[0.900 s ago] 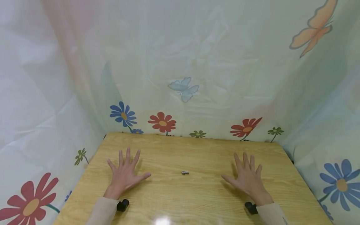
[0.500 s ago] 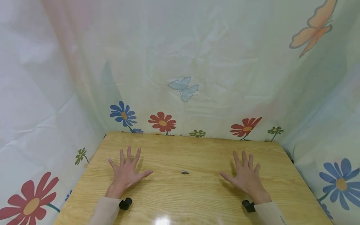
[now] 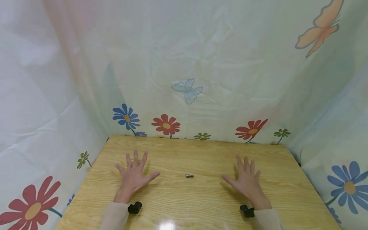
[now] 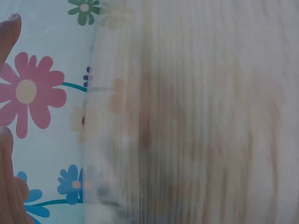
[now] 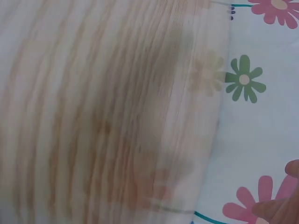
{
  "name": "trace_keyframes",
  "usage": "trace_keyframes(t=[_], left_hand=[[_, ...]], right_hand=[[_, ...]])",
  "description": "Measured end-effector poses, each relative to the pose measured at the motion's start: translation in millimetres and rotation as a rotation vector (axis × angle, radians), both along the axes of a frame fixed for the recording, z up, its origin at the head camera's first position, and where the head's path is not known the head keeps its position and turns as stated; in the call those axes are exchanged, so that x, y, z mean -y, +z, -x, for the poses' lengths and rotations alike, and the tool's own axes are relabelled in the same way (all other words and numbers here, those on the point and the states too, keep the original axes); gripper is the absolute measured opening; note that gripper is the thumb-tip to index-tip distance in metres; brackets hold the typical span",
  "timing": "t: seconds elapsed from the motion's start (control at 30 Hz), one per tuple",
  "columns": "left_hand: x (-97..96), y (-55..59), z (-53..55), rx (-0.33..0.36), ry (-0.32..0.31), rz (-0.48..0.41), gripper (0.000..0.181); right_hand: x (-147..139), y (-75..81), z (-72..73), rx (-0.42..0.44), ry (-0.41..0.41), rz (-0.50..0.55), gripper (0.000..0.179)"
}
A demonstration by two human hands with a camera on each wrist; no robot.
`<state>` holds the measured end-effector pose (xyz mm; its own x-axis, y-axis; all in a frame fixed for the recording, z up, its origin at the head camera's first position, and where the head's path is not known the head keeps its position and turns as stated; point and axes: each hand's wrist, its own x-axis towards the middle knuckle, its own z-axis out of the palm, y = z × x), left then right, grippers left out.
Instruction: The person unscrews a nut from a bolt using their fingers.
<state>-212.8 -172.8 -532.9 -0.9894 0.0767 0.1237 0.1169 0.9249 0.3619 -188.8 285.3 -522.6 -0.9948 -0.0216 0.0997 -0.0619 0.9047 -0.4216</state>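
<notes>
A small silver bolt (image 3: 189, 176) lies on its side on the wooden table (image 3: 184, 204), its head pointing left. To its left my left hand (image 3: 133, 179) is spread with palm down, thumb toward the bolt and a gap between them. On the other side my right hand (image 3: 245, 182) is spread the same way, its thumb pointing inward. Neither hand holds anything. Part of the left fingers (image 4: 7, 35) shows at the edge of the left wrist view. Fingertips (image 5: 280, 207) of the right hand appear at the lower right of the right wrist view.
Pale curtains (image 3: 218, 64) printed with flowers and butterflies enclose the table at the back and both sides. Black wrist mounts (image 3: 135, 207) sit at the cuffs of the light sleeves (image 3: 115, 217). A bright reflection shines near the table's front.
Both hands have drifted slightly inward toward the bolt, the left one to the right and the right one to the left. The bolt has stayed in place.
</notes>
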Motion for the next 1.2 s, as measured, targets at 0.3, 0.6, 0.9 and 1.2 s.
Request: trace_keyframes(t=[0.3, 0.6, 0.9, 1.2], left_hand=[[-24.3, -2.0, 1.4, 0.022, -0.007, -0.091, 0.104], [-51.7, -5.7, 1.9, -0.005, -0.044, -0.159, 0.097], [-70.7, -12.0, -2.5, -0.04, -0.088, -0.213, 0.095], [-83.2, -14.6, 0.7, -0.087, -0.163, -0.283, 0.083]], right_hand=[[14.4, -7.3, -0.4, 0.041, 0.022, 0.168, 0.108], [33.3, -21.1, 3.1, 0.044, 0.081, 0.31, 0.093], [54.6, -21.4, 7.2, 0.005, 0.126, 0.434, 0.081], [82.2, -26.8, 15.9, 0.019, 0.121, 0.58, 0.071]])
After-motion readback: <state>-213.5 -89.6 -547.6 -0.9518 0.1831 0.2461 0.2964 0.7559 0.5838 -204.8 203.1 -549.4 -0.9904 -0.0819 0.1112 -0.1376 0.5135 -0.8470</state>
